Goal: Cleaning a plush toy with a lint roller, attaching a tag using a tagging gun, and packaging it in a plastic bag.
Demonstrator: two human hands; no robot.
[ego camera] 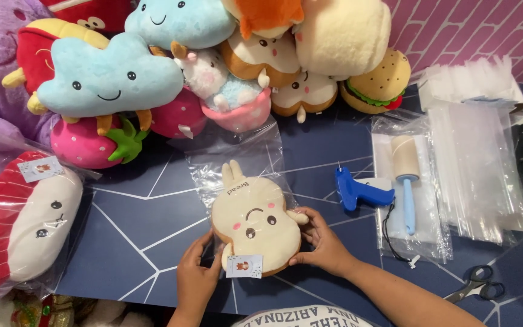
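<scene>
A cream bread-shaped plush (255, 221) with a smiling face and a small paper tag lies on the dark blue table (134, 224), its upper part inside a clear plastic bag (237, 158). My left hand (196, 274) grips the plush's lower left edge by the tag. At the plush's right side, my right hand (321, 241) clasps its edge and small arm.
A heap of plush toys (152, 66) fills the back: blue clouds, strawberries, toast, a burger (378, 83). A bagged red-and-white plush (19, 224) lies left. On the right are a blue tag gun (358, 191), lint roller (407, 172), stacks of clear bags (473, 163) and scissors (478, 283).
</scene>
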